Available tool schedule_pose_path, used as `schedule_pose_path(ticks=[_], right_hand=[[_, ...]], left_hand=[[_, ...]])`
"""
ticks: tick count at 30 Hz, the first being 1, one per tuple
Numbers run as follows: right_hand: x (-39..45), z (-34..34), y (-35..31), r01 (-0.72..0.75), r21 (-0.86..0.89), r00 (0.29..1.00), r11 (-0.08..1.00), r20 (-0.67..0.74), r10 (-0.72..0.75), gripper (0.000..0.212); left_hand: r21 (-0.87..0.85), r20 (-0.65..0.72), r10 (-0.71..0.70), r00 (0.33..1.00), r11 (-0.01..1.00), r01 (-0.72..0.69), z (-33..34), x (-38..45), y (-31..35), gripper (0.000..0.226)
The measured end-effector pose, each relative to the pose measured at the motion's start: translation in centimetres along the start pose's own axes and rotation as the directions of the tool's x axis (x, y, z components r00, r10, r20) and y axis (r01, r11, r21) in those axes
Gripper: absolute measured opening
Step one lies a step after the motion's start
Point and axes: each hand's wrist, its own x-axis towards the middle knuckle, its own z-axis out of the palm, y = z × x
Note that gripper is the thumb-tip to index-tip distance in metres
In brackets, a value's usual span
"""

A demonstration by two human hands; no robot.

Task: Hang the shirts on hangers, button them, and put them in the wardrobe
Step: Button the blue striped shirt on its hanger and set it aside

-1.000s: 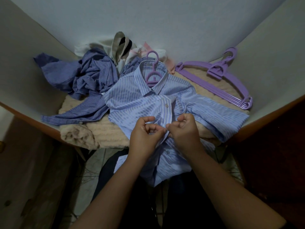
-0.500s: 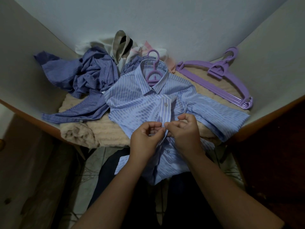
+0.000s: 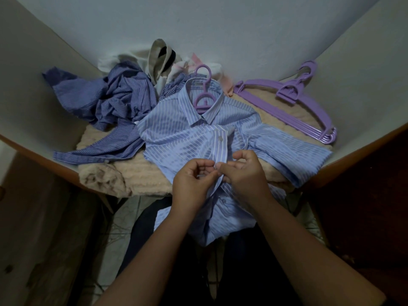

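Note:
A light blue striped shirt [image 3: 187, 138] lies front-up on a beige blanket [image 3: 143, 171], with a purple hanger [image 3: 204, 93] inside its collar and the hook sticking out above. One button [image 3: 220, 139] below the collar is fastened. My left hand [image 3: 192, 184] and my right hand [image 3: 245, 173] meet at the shirt's front placket lower down, each pinching the cloth with thumb and fingertips. The shirt's lower part hangs off the blanket's front edge toward me.
A crumpled dark blue striped shirt [image 3: 110, 102] lies at the left, with white and pink clothes [image 3: 159, 62] heaped behind it. A stack of purple hangers [image 3: 295, 107] rests at the back right. Pale walls close in on three sides.
Both hands stay at the placket; their fingers have shifted slightly while working the cloth. The shirt and hangers have not moved.

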Motion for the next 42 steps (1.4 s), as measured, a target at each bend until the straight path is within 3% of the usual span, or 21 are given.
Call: schedule_pose_path(ticks=[9,14,17,21,23,24,27,32,37,40,42], right_hand=[[0.2,0.2,0.7,-0.067,0.119,0.993,0.991,-0.093,0.078,0.045],[0.6,-0.1,1.1,-0.146,0.146,0.982,0.978,-0.094,0.161,0.04],[0.5,0.0,0.8,-0.241,0.181,0.968,0.954,-0.025,0.249,0.026],[0.3,-0.2,0.4,-0.262,0.293,0.965,0.919,0.058,0.257,0.031],[0.3,-0.2,0.1,-0.234,0.305,0.972,0.923,0.051,0.23,0.013],[0.5,-0.3,0.3,-0.218,0.287,0.975,0.933,0.027,0.219,0.017],[0.5,-0.2,0.2,-0.184,0.228,0.982,0.956,-0.002,0.189,0.037],[0.2,-0.1,-0.2,-0.165,0.221,0.985,0.961,0.0,0.17,0.038],[0.1,0.3,-0.2,-0.207,0.377,0.976,0.903,0.018,0.216,0.038],[0.0,0.5,-0.5,-0.231,0.473,0.972,0.85,0.065,0.228,0.021],[0.1,0.4,-0.3,-0.253,0.527,0.966,0.811,0.097,0.238,0.031]], left_hand=[[0.036,-0.007,0.014,1.0,0.999,-0.014,0.1,-0.2,-0.4,0.027],[0.008,0.037,-0.003,0.999,1.0,0.003,-0.1,-0.3,-0.6,0.028],[0.008,0.043,0.016,0.999,1.0,-0.016,-0.1,-0.2,-0.4,0.03],[-0.262,0.139,-0.164,0.977,0.945,0.196,-0.4,0.2,0.2,0.023],[-0.308,0.184,-0.225,0.957,0.911,0.273,-0.7,0.5,0.2,0.019],[-0.305,0.19,-0.232,0.954,0.91,0.281,-0.8,0.7,0.1,0.018],[-0.201,0.135,-0.182,0.974,0.958,0.207,-0.8,0.8,0.3,0.017],[-0.078,0.077,-0.023,0.997,0.997,0.029,-0.3,0.4,0.6,0.026],[-0.185,0.074,-0.068,0.995,0.979,0.081,-0.1,0.5,1.2,0.031],[-0.245,0.099,-0.076,0.992,0.964,0.098,-0.1,0.5,1.3,0.03],[-0.257,0.12,-0.068,0.99,0.962,0.097,-0.2,0.6,1.4,0.029]])
